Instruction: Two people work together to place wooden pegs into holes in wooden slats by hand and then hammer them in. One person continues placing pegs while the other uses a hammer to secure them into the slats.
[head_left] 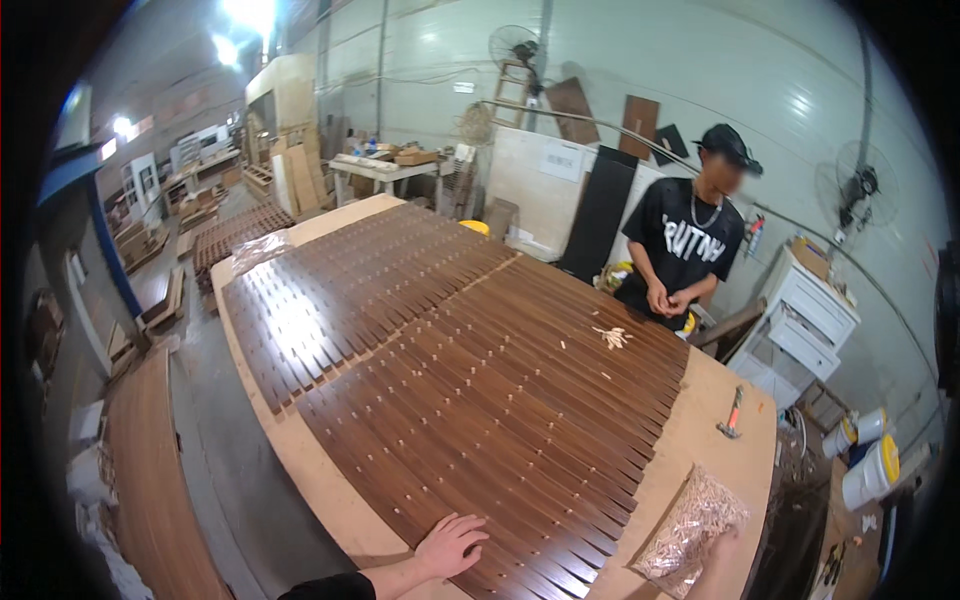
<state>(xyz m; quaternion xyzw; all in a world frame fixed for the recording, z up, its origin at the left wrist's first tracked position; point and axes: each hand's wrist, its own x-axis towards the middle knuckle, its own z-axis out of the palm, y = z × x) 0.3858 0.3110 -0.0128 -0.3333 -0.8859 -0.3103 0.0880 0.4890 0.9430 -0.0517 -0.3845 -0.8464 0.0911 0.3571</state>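
Many dark brown wooden slats [470,370] lie side by side in two long rows on a big table with a pale board top [700,440]. Small light dowels stand in holes along the slats. My left hand [450,545] rests flat on the near ends of the slats, fingers apart and holding nothing. My right hand [715,568] shows only partly at the lower edge, against a clear bag of wooden dowels [695,515]; its fingers are hidden. A small pile of loose dowels [612,337] lies on the far slats.
A person in a black T-shirt and cap [685,245] stands across the table, hands together. A hammer [732,412] lies on the bare board at right. White buckets with yellow lids [868,470] and a white cabinet [805,320] stand right. Stacked boards [150,480] lie left.
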